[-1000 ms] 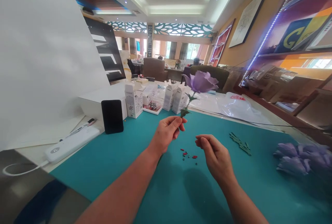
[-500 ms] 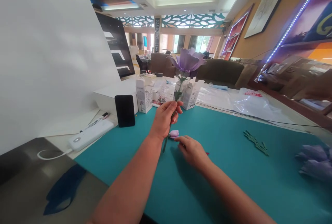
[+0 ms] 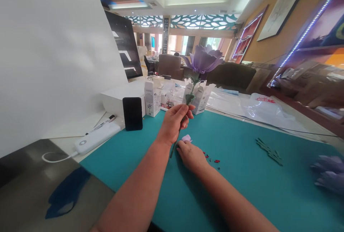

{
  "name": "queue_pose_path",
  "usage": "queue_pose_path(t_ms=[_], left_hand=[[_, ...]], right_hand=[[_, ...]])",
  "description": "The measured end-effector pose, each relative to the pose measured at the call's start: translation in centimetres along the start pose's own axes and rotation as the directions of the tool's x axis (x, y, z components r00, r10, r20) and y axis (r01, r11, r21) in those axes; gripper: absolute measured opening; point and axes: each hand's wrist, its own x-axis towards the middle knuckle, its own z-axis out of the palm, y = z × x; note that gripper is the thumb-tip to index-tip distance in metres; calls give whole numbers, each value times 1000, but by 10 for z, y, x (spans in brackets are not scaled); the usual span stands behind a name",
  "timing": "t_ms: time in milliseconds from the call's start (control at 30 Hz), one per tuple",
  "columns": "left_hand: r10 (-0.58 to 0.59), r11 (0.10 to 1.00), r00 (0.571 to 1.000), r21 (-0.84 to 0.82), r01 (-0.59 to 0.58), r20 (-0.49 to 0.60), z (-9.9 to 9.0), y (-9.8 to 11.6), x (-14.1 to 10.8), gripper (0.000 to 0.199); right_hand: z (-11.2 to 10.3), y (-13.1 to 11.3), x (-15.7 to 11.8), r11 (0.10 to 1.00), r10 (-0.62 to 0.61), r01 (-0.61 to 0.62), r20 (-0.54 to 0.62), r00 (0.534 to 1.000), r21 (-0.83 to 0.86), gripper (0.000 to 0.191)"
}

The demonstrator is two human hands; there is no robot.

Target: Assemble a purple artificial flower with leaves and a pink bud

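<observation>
My left hand [image 3: 172,124] is closed around the green stem of a large purple artificial flower [image 3: 205,60]. The flower stands upright, leaning a little to the right, its petals above the hand and the stem's lower end below it. My right hand [image 3: 192,155] is low over the teal mat, its fingers bent together at a small light-purple flower bud [image 3: 186,138]. The fingers partly hide the bud, and its lower part is out of sight. Beside the right hand lie small red and dark pieces [image 3: 217,161].
Green stems [image 3: 269,152] and purple blooms [image 3: 329,174] lie on the mat [image 3: 242,189] at the right. Behind it stand white boxes [image 3: 152,99] and clear plastic bags [image 3: 255,108]. A black tablet-like object [image 3: 132,113] and a white power strip [image 3: 98,138] are on the left.
My right hand has moved left and closed at the small bud, covering part of it. The red pieces have come into sight. My left hand still holds the large flower, now slightly more tilted right.
</observation>
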Motion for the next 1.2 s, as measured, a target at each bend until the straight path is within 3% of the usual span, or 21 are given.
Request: queue_pose_path(t_ms=[300,533,767,833,867,900,967,1033,1067,1133,1200], left_hand=[[-11,1000,1000,0,11,12,-1,-7,2,36],[-38,999,999,-25,38,13,-1,-10,2,35],[-58,997,998,-55,58,11,1,-10,1,37],[-53,996,999,-68,53,2,2,-10,0,37],[-51,996,999,-75,51,1,3,-10,0,37],[-52,995,999,-84,52,3,3,-10,0,37],[-65,992,998,-104,66,17,4,-11,0,36],[-90,987,995,-127,95,41,5,-13,0,35],[-105,984,993,-139,112,55,6,-15,-1,35],[-136,976,987,-158,148,85,8,-18,-2,34],[-171,967,979,-172,188,108,11,-20,-3,32]], right_hand=[[2,11,-10,999,9,-6,-69,998,44,11],[10,24,-11,990,60,-42,-133,989,136,28],[12,40,-8,960,136,-68,-237,962,272,23],[7,46,-10,904,208,-74,-281,937,422,22],[4,50,-11,823,276,-71,-287,917,563,20],[-1,54,-13,684,353,-55,-264,898,728,18],[-11,63,-19,249,478,16,-137,868,968,22],[-21,73,-26,-163,527,98,3,850,982,33],[-25,78,-29,-312,544,142,54,838,939,36],[-30,88,-36,-491,568,220,117,815,843,37],[-30,98,-43,-564,557,245,144,818,788,36]])
